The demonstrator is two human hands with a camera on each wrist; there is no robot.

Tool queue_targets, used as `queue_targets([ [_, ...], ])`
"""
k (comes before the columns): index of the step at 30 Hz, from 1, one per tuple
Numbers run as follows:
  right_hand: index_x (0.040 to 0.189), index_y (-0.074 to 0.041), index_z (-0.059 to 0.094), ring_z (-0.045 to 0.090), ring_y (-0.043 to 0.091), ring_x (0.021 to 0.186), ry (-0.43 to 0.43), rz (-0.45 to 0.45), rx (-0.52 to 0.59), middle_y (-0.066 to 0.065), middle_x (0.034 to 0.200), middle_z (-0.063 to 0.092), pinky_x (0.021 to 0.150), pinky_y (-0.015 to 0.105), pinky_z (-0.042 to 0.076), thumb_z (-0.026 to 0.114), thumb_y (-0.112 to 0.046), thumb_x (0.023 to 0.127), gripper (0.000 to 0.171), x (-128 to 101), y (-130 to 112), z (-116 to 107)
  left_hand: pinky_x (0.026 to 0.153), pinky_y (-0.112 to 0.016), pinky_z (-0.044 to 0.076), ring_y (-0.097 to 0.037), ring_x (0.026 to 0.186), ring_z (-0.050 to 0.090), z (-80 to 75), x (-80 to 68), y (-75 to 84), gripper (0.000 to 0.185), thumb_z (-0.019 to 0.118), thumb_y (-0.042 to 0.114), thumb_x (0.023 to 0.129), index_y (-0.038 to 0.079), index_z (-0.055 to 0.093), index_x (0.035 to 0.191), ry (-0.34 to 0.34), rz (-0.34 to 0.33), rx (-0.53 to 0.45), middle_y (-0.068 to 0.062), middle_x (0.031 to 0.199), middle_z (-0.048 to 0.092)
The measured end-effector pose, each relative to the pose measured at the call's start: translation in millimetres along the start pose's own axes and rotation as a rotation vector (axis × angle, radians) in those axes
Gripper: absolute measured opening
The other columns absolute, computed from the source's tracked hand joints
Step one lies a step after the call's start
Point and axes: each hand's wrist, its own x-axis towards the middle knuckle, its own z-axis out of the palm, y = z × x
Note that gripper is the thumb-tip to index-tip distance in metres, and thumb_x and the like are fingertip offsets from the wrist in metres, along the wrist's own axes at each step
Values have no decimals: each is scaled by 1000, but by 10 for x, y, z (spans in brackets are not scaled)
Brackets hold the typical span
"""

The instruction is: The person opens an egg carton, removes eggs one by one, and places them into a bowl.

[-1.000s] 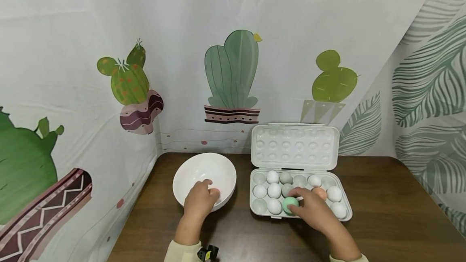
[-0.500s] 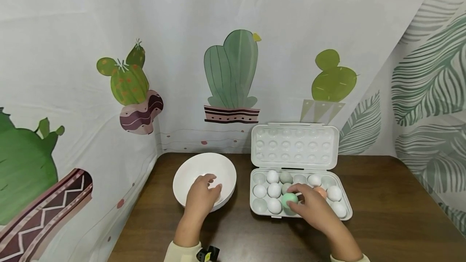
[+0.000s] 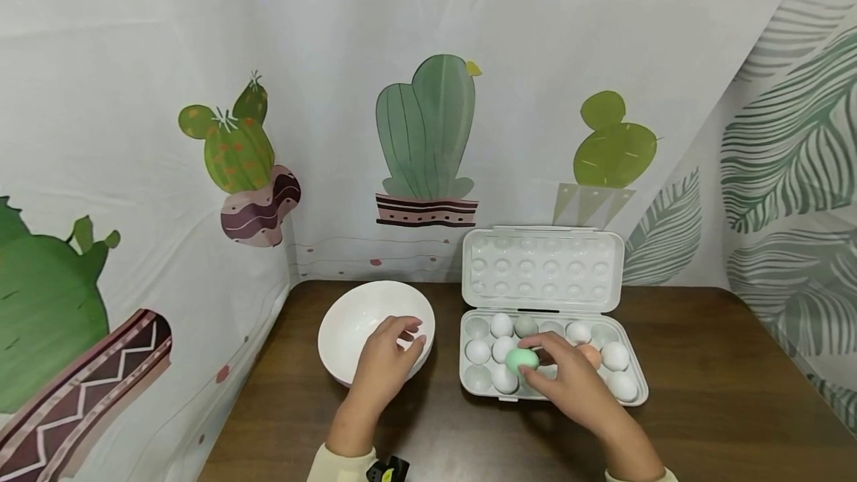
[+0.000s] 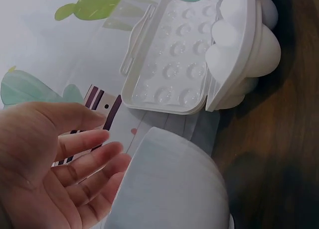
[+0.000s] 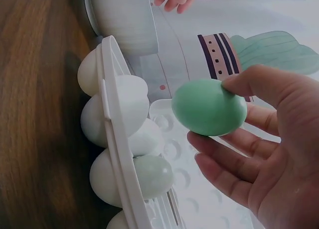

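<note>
My right hand (image 3: 565,381) pinches a mint-green egg (image 3: 521,359) between thumb and fingers, lifted just above the front left of the white egg carton (image 3: 469,376). The right wrist view shows the green egg (image 5: 209,107) held clear of the carton's rim (image 5: 112,139). Several white eggs, a grey-green one and a tan egg (image 3: 591,354) lie in the carton. My left hand (image 3: 391,352) hovers open and empty over the right rim of the white bowl (image 3: 348,322); its relaxed fingers (image 4: 84,162) are spread beside the bowl (image 4: 169,189).
The carton's lid (image 3: 542,268) stands open against the cactus-print backdrop. The dark wooden table (image 3: 710,393) stretches bare to the right and in front. Fabric walls close in at the left, back and right.
My right hand has lifted the green egg out of its cup and moved it up and left. My left hand has risen out of the bowl and opened, shifting right.
</note>
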Motion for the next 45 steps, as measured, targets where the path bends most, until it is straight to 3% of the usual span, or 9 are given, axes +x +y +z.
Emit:
queue_targets([
  [7, 117, -19, 65, 68, 7, 93, -7, -14, 25, -10, 110, 65, 85, 36, 59, 77, -15, 89, 30, 0, -23, 45, 79, -32, 57, -17, 96, 66, 71, -27, 52, 25, 71, 19, 92, 12, 70, 116, -38, 38, -30, -1, 109, 68],
  [22, 117, -21, 64, 68, 6, 95, -20, -39, 37, -12, 112, 65, 88, 36, 58, 75, -19, 92, 28, 15, -57, 111, 74, -22, 56, -13, 87, 65, 249, -107, 222, 22, 69, 17, 94, 14, 69, 115, -152, 126, -105, -3, 103, 67],
  [26, 118, -20, 64, 69, 7, 95, -29, -43, 65, -10, 113, 66, 89, 37, 58, 74, -18, 92, 28, 17, -63, 125, 80, -26, 57, -14, 95, 66, 295, -130, 260, 29, 69, 15, 91, 14, 69, 120, -207, 160, -122, 0, 109, 67],
  [29, 118, -21, 64, 68, 7, 95, -37, -49, 86, -10, 114, 66, 89, 38, 58, 73, -18, 93, 27, 18, -71, 137, 84, -27, 57, -17, 98, 66, 334, -145, 283, 32, 70, 15, 90, 15, 68, 122, -230, 192, -117, 1, 111, 67],
  [37, 119, -21, 63, 69, 7, 95, -41, -76, 116, -9, 115, 66, 89, 32, 57, 71, -18, 95, 25, 18, -63, 176, 80, -25, 54, -14, 89, 62, 404, -187, 316, 35, 71, 19, 90, 18, 66, 124, -279, 252, -80, 4, 110, 65],
  [41, 119, -20, 63, 68, 7, 95, -42, -80, 133, -8, 114, 66, 89, 32, 58, 70, -18, 95, 25, 22, -62, 185, 82, -28, 57, -10, 96, 63, 428, -200, 328, 39, 72, 23, 89, 19, 64, 127, -310, 264, -94, 3, 113, 66],
  [45, 119, -20, 63, 68, 6, 96, -45, -89, 147, -7, 114, 66, 89, 32, 58, 70, -17, 95, 25, 28, -66, 193, 83, -26, 57, -14, 101, 65, 457, -211, 341, 43, 74, 24, 87, 17, 63, 128, -330, 267, -110, -1, 117, 66],
])
